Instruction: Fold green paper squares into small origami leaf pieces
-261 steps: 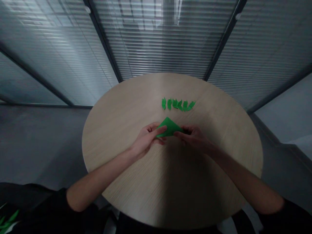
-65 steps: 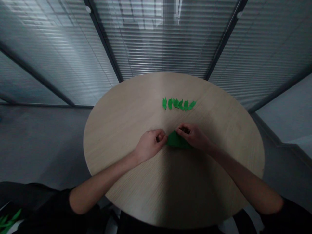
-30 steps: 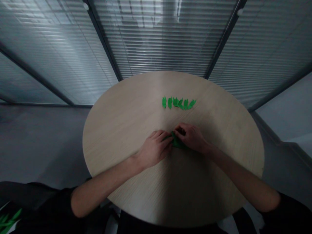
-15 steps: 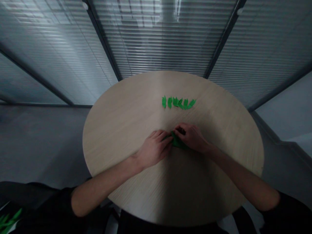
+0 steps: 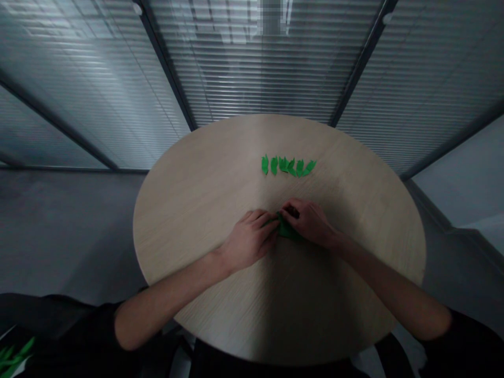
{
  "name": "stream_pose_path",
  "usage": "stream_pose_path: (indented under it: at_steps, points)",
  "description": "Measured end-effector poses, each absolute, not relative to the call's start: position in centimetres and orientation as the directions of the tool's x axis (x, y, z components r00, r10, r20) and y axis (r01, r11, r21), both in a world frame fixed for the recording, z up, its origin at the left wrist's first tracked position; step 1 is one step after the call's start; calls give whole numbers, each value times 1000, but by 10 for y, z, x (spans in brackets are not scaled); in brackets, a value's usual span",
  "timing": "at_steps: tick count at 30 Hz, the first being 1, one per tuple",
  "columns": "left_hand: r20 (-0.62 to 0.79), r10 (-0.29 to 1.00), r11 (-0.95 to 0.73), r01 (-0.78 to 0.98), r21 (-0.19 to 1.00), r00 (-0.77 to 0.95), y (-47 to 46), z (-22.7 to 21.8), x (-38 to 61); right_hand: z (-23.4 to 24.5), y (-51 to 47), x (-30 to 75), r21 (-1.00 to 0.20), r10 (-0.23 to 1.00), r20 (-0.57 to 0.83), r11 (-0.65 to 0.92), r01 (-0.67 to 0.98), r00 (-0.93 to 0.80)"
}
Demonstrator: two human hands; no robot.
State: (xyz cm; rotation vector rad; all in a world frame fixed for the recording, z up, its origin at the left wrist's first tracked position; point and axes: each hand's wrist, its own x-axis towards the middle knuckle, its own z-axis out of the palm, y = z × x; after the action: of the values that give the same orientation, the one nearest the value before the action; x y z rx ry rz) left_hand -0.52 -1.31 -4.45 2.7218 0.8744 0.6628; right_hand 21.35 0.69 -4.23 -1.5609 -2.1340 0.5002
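A green folded piece of paper (image 5: 286, 229) lies on the round wooden table (image 5: 189, 210) between my two hands, partly hidden beneath them. My left hand (image 5: 251, 236) rests at its left side, with the fingers close together and holding it down. From the right, my right hand (image 5: 309, 221) pinches the paper's upper edge between thumb and fingertips, the fingers curled. Farther back on the table, several small folded green paper pieces (image 5: 283, 165) with pointed tips stand out in a row.
Behind the table runs a glass wall with blinds (image 5: 255, 79) and dark frame posts. More green pieces (image 5: 18, 354) show at the lower left corner, beside my dark sleeve. Grey floor (image 5: 71, 226) surrounds the table.
Hardly anything differs. Both hands keep their places on the green paper, and the row of pieces stays where it was.
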Motion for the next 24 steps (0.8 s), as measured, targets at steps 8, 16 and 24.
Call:
stream_pose_path:
  at_steps: [8,16,24]
  points:
    - [338,594,-801,501,328,730,-12,-44,-5,-45,7,212,-510,957,156,290,810,-244]
    - [337,581,-811,494,313,741,-12,-43,-6,-44,5,211,-500,956,156,293,815,-249]
    - [371,582,-812,495,310,723,-13,-44,-5,-44,5,211,-474,952,164,306,826,-259]
